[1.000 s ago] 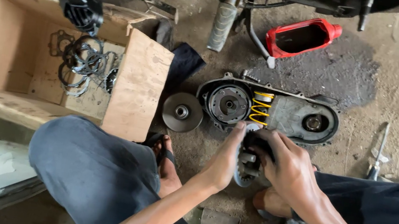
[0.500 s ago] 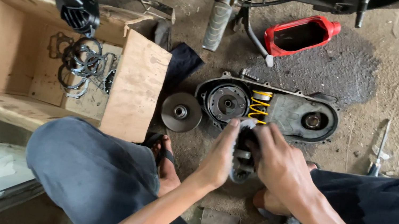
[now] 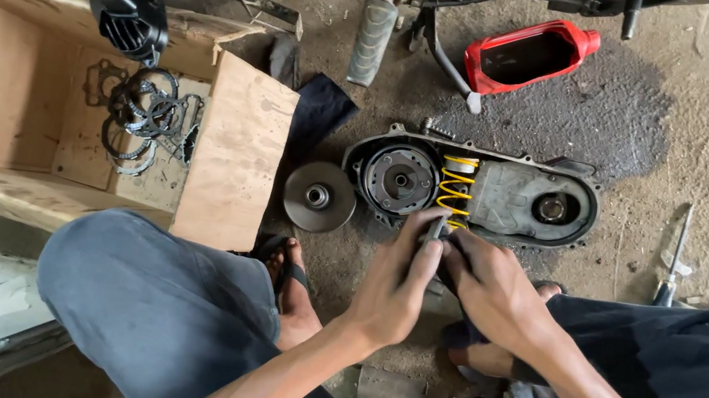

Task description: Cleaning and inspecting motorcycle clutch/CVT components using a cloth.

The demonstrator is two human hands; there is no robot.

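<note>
My left hand (image 3: 399, 278) and my right hand (image 3: 493, 289) are closed together around a small dark metal part (image 3: 435, 234), mostly hidden by the fingers. Just beyond them lies a grey engine cover (image 3: 522, 198) on the ground, holding a round clutch unit (image 3: 399, 179) and a yellow coil spring (image 3: 454, 187). A loose dark pulley disc (image 3: 319, 196) lies to the left of the cover. My knees frame both hands.
An open plywood box (image 3: 233, 150) at left holds gaskets and rings (image 3: 138, 117). A red cut-open container (image 3: 527, 55) lies on an oil-stained patch at the back. A screwdriver (image 3: 671, 271) lies at right. A motorcycle's underside (image 3: 374, 25) spans the top.
Both hands have shifted slightly up toward the engine cover, still closed around the small part. Nothing else has moved.
</note>
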